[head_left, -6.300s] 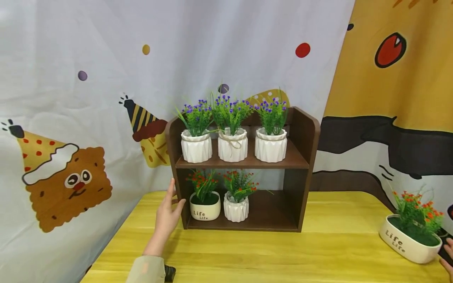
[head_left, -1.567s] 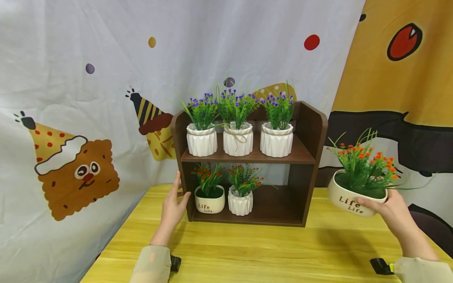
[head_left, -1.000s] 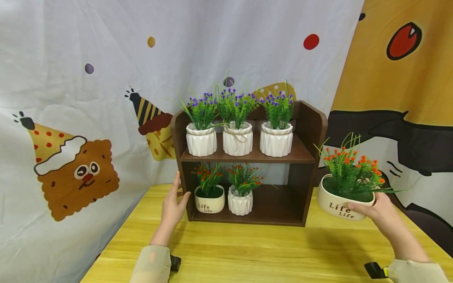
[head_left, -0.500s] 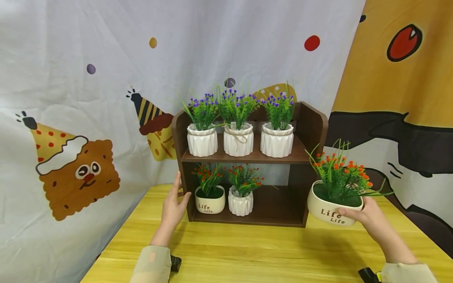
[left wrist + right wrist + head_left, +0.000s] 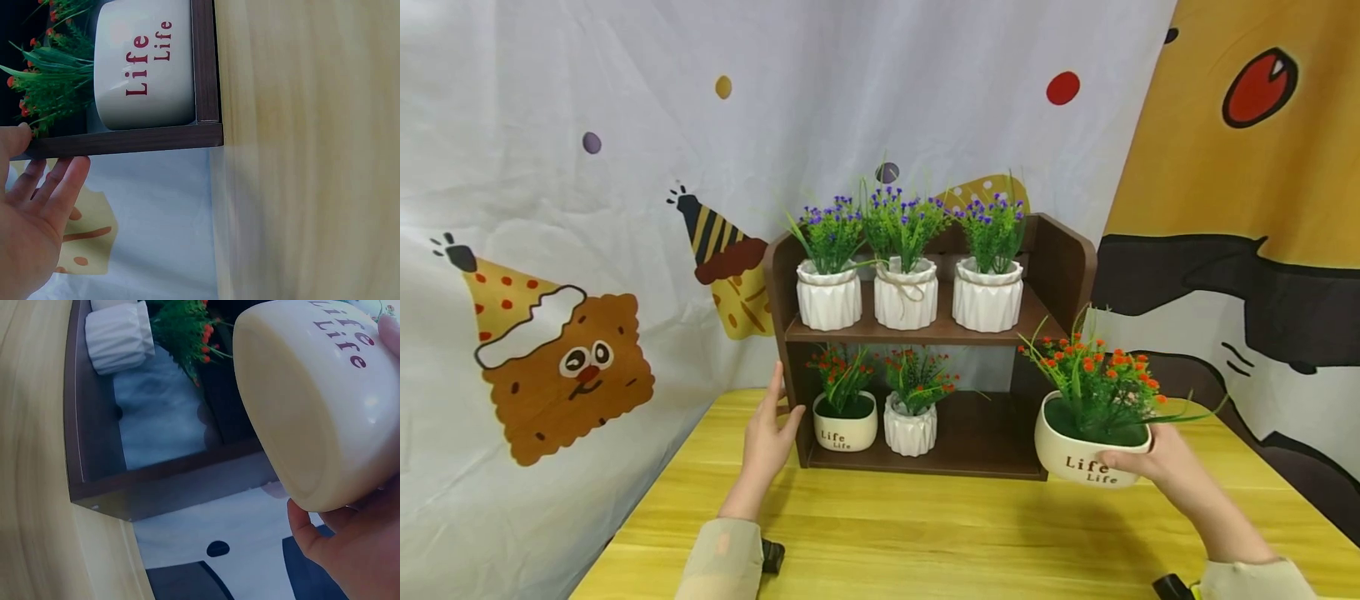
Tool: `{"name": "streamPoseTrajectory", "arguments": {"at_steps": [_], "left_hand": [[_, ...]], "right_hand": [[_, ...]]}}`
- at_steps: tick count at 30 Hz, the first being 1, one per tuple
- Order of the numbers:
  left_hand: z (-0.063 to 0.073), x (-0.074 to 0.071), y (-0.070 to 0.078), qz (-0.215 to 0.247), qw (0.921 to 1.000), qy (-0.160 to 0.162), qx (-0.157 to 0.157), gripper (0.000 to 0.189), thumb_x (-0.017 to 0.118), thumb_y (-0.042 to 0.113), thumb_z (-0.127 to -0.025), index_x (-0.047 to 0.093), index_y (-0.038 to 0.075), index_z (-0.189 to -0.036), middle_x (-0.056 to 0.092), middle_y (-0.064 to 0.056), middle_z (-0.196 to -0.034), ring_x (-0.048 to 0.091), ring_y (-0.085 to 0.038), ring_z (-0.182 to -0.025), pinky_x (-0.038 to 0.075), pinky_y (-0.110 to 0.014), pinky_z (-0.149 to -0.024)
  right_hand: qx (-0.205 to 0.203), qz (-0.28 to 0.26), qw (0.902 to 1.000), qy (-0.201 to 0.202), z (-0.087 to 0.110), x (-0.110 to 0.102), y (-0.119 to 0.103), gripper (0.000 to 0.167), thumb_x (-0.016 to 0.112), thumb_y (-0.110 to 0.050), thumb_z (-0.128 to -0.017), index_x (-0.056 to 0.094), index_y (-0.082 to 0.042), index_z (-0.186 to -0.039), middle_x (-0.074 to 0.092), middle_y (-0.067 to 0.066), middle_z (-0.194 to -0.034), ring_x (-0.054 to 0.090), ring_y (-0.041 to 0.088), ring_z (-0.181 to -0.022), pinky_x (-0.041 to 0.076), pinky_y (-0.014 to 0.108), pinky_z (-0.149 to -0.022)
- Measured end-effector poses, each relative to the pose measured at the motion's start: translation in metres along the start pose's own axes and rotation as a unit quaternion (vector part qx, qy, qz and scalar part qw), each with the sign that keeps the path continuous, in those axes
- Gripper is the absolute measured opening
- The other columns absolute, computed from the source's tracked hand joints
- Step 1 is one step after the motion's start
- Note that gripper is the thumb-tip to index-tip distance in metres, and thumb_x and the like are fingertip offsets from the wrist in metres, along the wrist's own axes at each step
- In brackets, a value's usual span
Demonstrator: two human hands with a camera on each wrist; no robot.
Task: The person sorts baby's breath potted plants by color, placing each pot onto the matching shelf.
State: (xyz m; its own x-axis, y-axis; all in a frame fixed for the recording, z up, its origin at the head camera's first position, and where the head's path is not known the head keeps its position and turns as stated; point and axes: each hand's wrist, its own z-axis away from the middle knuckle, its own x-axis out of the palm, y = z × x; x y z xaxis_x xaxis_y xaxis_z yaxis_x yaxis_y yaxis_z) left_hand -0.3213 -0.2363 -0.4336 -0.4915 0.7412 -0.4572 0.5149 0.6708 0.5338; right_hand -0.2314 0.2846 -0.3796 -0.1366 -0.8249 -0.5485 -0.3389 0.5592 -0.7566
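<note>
My right hand point(image 5: 1168, 462) grips the right end of an oval cream flowerpot point(image 5: 1093, 454) lettered "Life", its thumb on the front. The pot holds a red-flowered artificial plant and hangs above the table, in front of the shelf's lower right corner. The right wrist view shows the pot's underside point(image 5: 290, 419). My left hand point(image 5: 767, 442) rests against the left side panel of the brown two-tier shelf point(image 5: 925, 337), fingers fairly straight on its outside and thumb near its front edge. On the lower tier stand a smaller "Life" pot point(image 5: 846, 429) and a ribbed white pot point(image 5: 910, 429), both red-flowered.
Three white pots with purple flowers, including the middle one point(image 5: 906, 296), line the upper tier. To the right of the ribbed pot, the lower tier point(image 5: 985, 433) shows bare board. The shelf stands on a yellow wood-grain table point(image 5: 925, 533) before a printed curtain point(image 5: 647, 67).
The right hand lifted the oval potted plant from the table's right side and carried it left to the shelf's right front, lowering it slightly lately. The left hand stayed at the side panel.
</note>
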Motion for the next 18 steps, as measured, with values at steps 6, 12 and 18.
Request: {"name": "streamPoseTrajectory", "arguments": {"at_steps": [6, 12, 18], "left_hand": [[-0.002, 0.000, 0.001, -0.005, 1.0000, -0.001, -0.004, 0.085, 0.069, 0.007, -0.090, 0.020, 0.029, -0.156, 0.056, -0.026, -0.128, 0.066, -0.038, -0.092, 0.056, -0.051, -0.069], [-0.002, 0.001, 0.000, -0.004, 1.0000, 0.000, -0.004, 0.086, 0.070, 0.007, -0.090, 0.021, 0.029, -0.156, 0.058, -0.026, -0.125, 0.066, -0.038, -0.091, 0.056, -0.051, -0.069], [0.000, 0.000, -0.001, -0.004, 0.9999, -0.002, -0.011, 0.086, 0.070, 0.007, -0.090, 0.020, 0.030, -0.156, 0.058, -0.026, -0.125, 0.066, -0.038, -0.093, 0.056, -0.052, -0.071]], "right_hand": [[-0.005, -0.009, 0.9996, -0.027, -0.001, 0.010, -0.003, 0.036, 0.076, -0.006, -0.078, 0.062, 0.013, -0.106, 0.068, -0.012, -0.080, 0.063, 0.005, -0.071, 0.053, 0.025, -0.062], [-0.021, -0.019, 0.9988, -0.041, -0.003, 0.022, 0.000, 0.033, 0.077, -0.005, -0.076, 0.064, 0.013, -0.101, 0.068, -0.011, -0.077, 0.062, 0.005, -0.069, 0.052, 0.024, -0.062], [-0.051, -0.058, 0.9952, -0.060, -0.006, 0.033, 0.006, 0.029, 0.074, -0.002, -0.078, 0.064, 0.013, -0.100, 0.069, -0.009, -0.078, 0.065, 0.007, -0.071, 0.053, 0.024, -0.065]]}}
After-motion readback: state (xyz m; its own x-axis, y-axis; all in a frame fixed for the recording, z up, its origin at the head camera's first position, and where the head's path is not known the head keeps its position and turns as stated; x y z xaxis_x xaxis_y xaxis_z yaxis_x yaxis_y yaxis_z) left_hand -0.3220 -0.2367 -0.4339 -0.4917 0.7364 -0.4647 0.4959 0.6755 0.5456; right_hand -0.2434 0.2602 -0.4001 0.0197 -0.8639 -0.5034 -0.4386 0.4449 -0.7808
